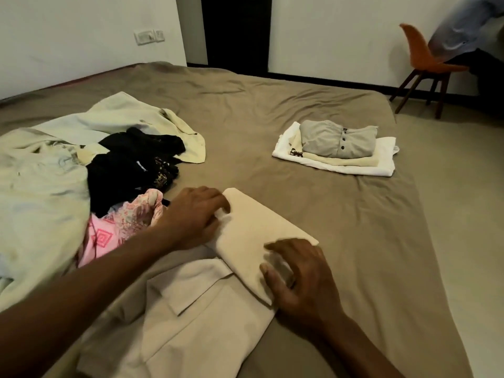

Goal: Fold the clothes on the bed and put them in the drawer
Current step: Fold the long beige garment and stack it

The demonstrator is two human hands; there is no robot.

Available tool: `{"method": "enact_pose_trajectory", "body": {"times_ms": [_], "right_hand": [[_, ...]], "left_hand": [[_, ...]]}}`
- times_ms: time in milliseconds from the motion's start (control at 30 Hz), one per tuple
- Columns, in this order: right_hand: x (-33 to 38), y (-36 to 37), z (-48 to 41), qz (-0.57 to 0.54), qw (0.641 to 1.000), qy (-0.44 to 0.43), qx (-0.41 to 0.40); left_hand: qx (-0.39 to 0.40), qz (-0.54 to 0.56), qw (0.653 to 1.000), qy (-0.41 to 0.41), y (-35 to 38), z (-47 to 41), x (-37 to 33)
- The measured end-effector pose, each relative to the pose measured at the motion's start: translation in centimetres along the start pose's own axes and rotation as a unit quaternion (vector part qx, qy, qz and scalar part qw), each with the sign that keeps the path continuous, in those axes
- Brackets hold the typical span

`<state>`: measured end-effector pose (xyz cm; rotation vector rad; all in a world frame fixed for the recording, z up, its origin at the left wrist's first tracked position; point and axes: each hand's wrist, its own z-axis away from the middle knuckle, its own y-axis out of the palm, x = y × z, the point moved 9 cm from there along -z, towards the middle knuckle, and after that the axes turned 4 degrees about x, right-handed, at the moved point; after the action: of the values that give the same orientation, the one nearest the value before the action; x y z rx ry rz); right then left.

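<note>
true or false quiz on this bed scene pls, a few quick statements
1. The left hand and the right hand are both on the cream garment at the near edge of the bed. True.
2. The grey shirt is at the bottom of the folded stack. False: it lies on top, and a white garment is lowest.
3. A black garment lies in the unfolded pile. True.
4. The chair is blue. False: it is orange.
</note>
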<state>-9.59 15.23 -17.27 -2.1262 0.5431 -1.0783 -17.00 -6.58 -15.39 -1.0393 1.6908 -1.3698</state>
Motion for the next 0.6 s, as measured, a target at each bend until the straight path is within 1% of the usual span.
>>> {"method": "enact_pose_trajectory", "body": {"times_ms": [33, 67, 100, 133, 167, 200, 233, 333, 367, 400, 433, 500, 533, 567, 600], "right_hand": [[-0.3, 0.2, -0.8, 0.034, 0.999, 0.011, -0.007], [-0.7, 1.3, -1.7, 0.068, 0.997, 0.028, 0.013], [-1.3, 2.8, -2.3, 0.099, 0.992, 0.048, 0.057], [-2.3, 4.5, -2.4, 0.126, 0.983, 0.073, 0.116], [-3.5, 5.9, -2.0, 0.154, 0.969, 0.094, 0.169], [-4.9, 6.7, -1.4, 0.183, 0.956, 0.109, 0.203], [-6.2, 6.5, -0.9, 0.205, 0.946, 0.128, 0.216], [-9.5, 3.2, -0.6, 0.211, 0.936, 0.220, 0.174], [-9.7, 2.1, -0.8, 0.206, 0.939, 0.230, 0.150], [-9.9, 1.2, -1.3, 0.194, 0.943, 0.236, 0.132], [-10.3, 0.7, -2.0, 0.175, 0.944, 0.243, 0.135], [-11.4, 0.6, -3.6, 0.075, 0.938, 0.284, 0.184], [-11.6, 1.0, -4.2, 0.014, 0.928, 0.303, 0.214], [-11.7, 1.3, -4.8, -0.024, 0.922, 0.305, 0.236], [-11.8, 1.3, -5.5, -0.033, 0.921, 0.300, 0.246]], "left_hand": [[-0.003, 0.058, 0.998, 0.009, 0.7, -0.8, -1.6], [0.011, 0.109, 0.994, 0.019, 1.9, -1.4, -3.4], [0.044, 0.139, 0.989, 0.023, 3.7, -2.0, -5.2], [0.091, 0.142, 0.986, 0.016, 5.7, -2.4, -6.6], [0.141, 0.115, 0.983, 0.003, 7.6, -2.5, -7.2], [0.175, 0.075, 0.982, -0.011, 9.2, -2.4, -7.0], [0.188, 0.038, 0.981, -0.027, 10.0, -2.4, -6.1], [0.196, -0.018, 0.975, -0.107, 9.4, -3.0, -1.2], [0.200, -0.032, 0.972, -0.120, 8.8, -3.5, 0.2], [0.200, -0.053, 0.972, -0.114, 8.1, -4.3, 1.2], [0.204, -0.066, 0.972, -0.091, 7.3, -5.4, 1.6], [0.246, -0.046, 0.967, -0.047, 6.0, -7.5, 1.1], [0.281, -0.052, 0.958, -0.033, 5.7, -8.3, 0.6], [0.316, -0.078, 0.945, -0.020, 5.4, -9.1, 0.3], [0.344, -0.112, 0.932, -0.007, 5.2, -9.7, 0.0]]}}
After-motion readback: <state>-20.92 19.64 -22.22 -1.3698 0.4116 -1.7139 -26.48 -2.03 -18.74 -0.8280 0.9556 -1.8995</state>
